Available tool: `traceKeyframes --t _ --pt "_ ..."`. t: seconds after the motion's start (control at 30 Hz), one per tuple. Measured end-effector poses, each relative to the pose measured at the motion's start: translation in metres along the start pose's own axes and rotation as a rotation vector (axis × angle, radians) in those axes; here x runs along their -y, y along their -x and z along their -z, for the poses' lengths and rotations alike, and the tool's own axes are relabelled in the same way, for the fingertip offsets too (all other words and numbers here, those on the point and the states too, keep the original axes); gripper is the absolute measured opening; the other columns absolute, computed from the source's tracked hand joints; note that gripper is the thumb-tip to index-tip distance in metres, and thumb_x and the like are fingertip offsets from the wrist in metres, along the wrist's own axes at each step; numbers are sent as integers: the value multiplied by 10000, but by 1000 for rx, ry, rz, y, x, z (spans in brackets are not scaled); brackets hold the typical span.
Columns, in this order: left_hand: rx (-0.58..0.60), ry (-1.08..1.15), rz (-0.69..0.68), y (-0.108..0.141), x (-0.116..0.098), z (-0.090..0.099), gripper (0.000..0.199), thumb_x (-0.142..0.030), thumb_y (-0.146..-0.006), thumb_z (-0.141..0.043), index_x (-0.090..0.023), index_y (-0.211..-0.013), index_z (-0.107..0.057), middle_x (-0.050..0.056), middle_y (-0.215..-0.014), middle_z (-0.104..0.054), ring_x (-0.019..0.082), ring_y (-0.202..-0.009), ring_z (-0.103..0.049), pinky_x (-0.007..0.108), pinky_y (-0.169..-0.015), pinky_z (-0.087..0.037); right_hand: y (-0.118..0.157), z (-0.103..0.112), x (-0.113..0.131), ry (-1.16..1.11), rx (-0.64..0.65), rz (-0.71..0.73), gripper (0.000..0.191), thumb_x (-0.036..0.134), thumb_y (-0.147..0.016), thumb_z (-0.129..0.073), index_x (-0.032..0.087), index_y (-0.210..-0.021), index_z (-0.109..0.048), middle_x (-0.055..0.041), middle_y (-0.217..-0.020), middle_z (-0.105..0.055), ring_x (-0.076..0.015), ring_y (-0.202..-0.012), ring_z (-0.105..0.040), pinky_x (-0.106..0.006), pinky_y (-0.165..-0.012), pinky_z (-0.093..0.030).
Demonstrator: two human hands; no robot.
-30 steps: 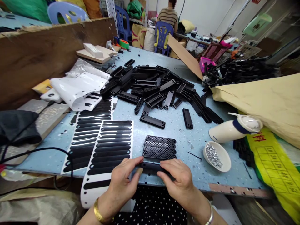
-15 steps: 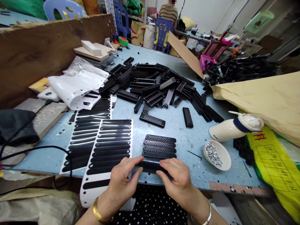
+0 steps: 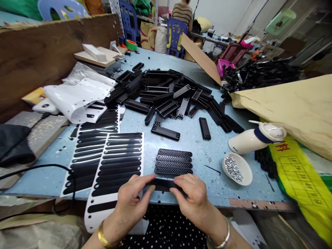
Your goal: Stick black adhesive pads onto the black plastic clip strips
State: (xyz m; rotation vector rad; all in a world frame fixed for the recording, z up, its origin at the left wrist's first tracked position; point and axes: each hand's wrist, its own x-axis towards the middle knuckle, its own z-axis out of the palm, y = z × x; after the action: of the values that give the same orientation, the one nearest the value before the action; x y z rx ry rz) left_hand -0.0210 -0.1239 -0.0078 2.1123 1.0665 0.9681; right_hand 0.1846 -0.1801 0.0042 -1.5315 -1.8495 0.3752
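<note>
Your left hand (image 3: 131,200) and right hand (image 3: 193,199) each grip one end of the black strip (image 3: 163,184), low centre, just below the stacked grilles (image 3: 173,162).

Small assembly workshop, worktable (image 3: 192,138) heaped with black plastic parts (image 3: 166,93), sticker sheets (image 3: 116,162), screw bowl (image 3: 237,169)

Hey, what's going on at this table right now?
A person's left hand and right hand grip the two ends of a black plastic strip at the near table edge. Four meshed strips lie lined up just beyond, sticker sheets to the left, a big pile of strips further back.
</note>
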Motion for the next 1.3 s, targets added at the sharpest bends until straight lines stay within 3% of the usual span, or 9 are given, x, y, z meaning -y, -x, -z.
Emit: traceKeyframes --t 0.2,0.47,0.7,0.87,1.03,1.3 --pt "9 2 -2 1 3 0 225 -149 -861 -594 -203 -1067 -666 11 -795 -715 135 -658 -657 227 -615 -529 0 0 -1 -2 17 -20 83 157 -831 -639 194 -861 -707 -73 -850 -720 -231 -744 -640 -398 -673 -488" --pt "52 51 -88 -1 5 -1 251 -73 -869 -577 -194 -1078 -645 43 -915 -733 170 -816 -683 293 -758 -544 -1 -1 -1 -27 12 -20 84 132 -824 -648 183 -857 -707 -72 -842 -717 -229 -746 -631 -387 -676 -478" --pt "-33 -25 -388 4 12 -7 454 60 -829 -570 -107 -1251 -570 152 -1033 -703 229 -910 -665 373 -721 -519 0 -2 1 -46 -14 -23 82 120 -808 -666 172 -855 -708 -56 -819 -714 -219 -730 -627 -375 -670 -460" --pt "-39 -163 -369 7 7 -5 392 19 -823 -639 -72 -1203 -607 178 -1093 -696 259 -990 -648 404 -794 -498 -2 1 2 -53 -9 -28 90 137 -827 -661 170 -889 -717 -55 -833 -719 -217 -738 -634 -369 -676 -463" --pt "34 -309 -351 14 9 -4 367 -5 -856 -572 -125 -1195 -642 181 -1105 -670 296 -979 -620 440 -761 -482 -1 1 2 -70 -20 -24 96 144 -827 -672 171 -905 -722 -54 -845 -727 -219 -742 -635 -371 -676 -469" --pt "30 -321 -353 12 7 -8 378 -5 -854 -555 -112 -1211 -623 163 -1057 -691 297 -967 -610 427 -735 -462 0 -2 1 -93 -20 -27 86 138 -825 -677 166 -889 -727 -52 -816 -723 -215 -722 -631 -382 -658 -489"
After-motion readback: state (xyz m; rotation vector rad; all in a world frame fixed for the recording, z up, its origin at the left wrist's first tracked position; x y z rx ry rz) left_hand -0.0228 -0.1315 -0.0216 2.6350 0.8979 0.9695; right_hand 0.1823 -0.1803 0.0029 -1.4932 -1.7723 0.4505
